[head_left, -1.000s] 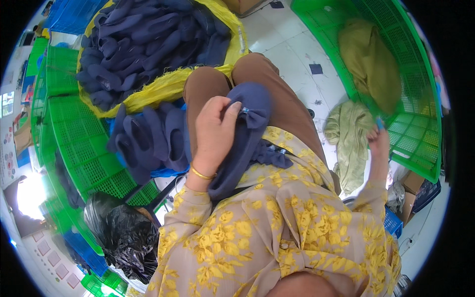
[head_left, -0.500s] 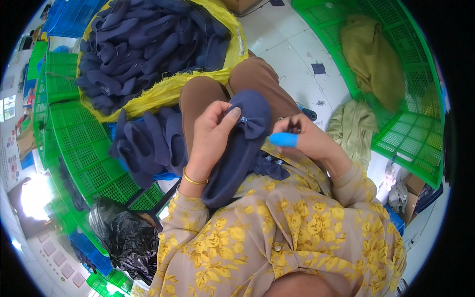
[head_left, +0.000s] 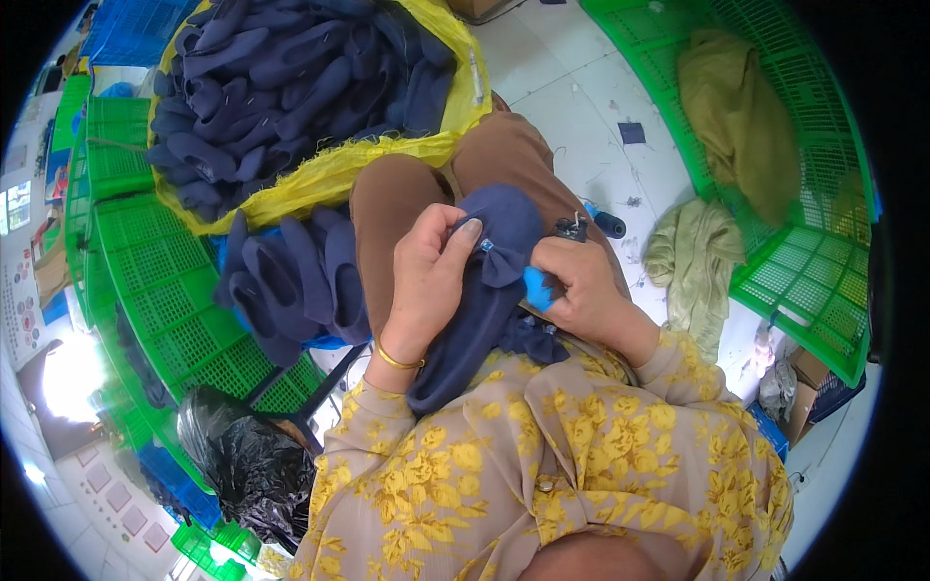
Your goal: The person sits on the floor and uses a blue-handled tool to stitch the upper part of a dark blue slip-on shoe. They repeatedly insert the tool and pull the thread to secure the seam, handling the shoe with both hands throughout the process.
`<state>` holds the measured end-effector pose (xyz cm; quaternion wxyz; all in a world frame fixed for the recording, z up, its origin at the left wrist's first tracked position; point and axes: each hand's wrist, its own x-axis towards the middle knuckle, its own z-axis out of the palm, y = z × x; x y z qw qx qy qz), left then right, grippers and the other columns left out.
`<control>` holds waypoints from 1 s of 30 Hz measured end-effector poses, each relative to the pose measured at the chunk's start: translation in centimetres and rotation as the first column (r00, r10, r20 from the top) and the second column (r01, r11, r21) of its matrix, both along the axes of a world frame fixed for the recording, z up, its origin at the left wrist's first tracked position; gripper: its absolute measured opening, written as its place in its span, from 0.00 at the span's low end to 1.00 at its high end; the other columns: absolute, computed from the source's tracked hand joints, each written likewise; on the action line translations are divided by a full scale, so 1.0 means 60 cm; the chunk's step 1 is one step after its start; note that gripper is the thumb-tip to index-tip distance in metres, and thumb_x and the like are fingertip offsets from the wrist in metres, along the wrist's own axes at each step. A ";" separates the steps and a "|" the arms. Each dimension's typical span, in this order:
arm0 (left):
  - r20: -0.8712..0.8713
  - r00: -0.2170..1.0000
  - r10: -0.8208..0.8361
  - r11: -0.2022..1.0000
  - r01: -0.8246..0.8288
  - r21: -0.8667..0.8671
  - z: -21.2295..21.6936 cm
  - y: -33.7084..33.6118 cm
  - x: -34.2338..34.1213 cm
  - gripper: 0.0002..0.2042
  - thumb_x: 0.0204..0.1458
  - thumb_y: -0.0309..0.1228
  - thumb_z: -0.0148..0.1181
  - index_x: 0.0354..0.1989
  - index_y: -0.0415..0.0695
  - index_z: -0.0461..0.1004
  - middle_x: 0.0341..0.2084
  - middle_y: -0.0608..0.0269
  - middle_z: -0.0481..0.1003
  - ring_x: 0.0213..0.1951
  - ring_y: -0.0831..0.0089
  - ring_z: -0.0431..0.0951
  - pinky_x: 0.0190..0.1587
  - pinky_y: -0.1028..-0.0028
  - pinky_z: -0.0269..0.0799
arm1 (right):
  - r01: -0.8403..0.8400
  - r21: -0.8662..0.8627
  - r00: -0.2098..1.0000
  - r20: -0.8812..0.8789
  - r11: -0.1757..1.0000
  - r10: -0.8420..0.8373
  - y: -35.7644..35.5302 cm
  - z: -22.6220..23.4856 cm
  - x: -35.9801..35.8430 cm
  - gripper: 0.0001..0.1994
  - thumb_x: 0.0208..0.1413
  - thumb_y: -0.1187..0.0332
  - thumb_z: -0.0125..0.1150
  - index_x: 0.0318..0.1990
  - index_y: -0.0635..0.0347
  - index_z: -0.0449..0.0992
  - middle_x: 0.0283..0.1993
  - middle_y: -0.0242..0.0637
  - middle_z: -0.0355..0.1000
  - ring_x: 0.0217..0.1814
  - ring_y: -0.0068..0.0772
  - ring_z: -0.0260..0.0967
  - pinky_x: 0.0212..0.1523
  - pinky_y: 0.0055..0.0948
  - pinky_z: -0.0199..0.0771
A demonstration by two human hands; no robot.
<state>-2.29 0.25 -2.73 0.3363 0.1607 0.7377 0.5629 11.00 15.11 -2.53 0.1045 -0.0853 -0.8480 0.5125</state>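
Note:
My left hand [head_left: 426, 276] pinches the edge of a navy fabric slipper [head_left: 504, 215] lying over my lap, its toe pointing away from me. On the slipper's toe sits a navy bow [head_left: 502, 266] with a small shiny ornament at its middle. Close to the right of the bow, my right hand [head_left: 586, 286] is closed around a small black tool [head_left: 570, 229] whose kind I cannot make out. A blue cover [head_left: 538, 289] wraps one of its fingertips. Several loose navy bows [head_left: 528, 336] lie on my lap below the slipper.
A yellow woven sack [head_left: 320, 174] full of navy slippers stands ahead to the left. More slippers [head_left: 291, 281] lie beside my left knee. Green crates [head_left: 155, 281] flank me on the left, another green crate [head_left: 804, 252] on the right. A thread spool [head_left: 607, 224] is on the floor.
My right hand has turned over and curled, and the black tool now shows above it. It sits nearer the bow. The slipper in my left hand has shifted slightly right.

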 end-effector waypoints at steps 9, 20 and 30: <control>0.109 0.993 0.042 0.999 -0.045 0.018 0.005 -0.001 0.009 0.05 0.58 0.28 0.60 0.35 0.39 0.74 0.22 0.74 0.71 0.26 0.88 0.66 0.31 0.84 0.64 | 0.077 -0.179 0.987 0.150 0.981 -0.050 -0.003 0.018 0.051 0.06 0.47 0.73 0.60 0.25 0.61 0.67 0.21 0.37 0.62 0.20 0.31 0.61 0.22 0.30 0.59; 0.213 0.967 0.138 0.985 -0.158 0.077 -0.001 -0.005 0.031 0.05 0.59 0.28 0.59 0.35 0.39 0.75 0.24 0.76 0.72 0.26 0.89 0.66 0.31 0.84 0.64 | 0.137 -0.367 0.981 0.181 0.920 -0.074 -0.020 0.022 0.073 0.12 0.60 0.66 0.58 0.28 0.63 0.68 0.22 0.30 0.61 0.23 0.19 0.55 0.23 0.24 0.56; -0.491 0.870 -0.052 0.995 0.087 0.048 0.024 -0.004 0.018 0.09 0.47 0.22 0.64 0.37 0.41 0.73 0.26 0.60 0.67 0.27 0.71 0.69 0.30 0.76 0.66 | 0.635 -0.482 0.763 0.515 0.603 -0.391 0.034 0.013 0.106 0.04 0.64 0.69 0.54 0.43 0.56 0.70 0.30 0.22 0.61 0.28 0.12 0.54 0.27 0.15 0.55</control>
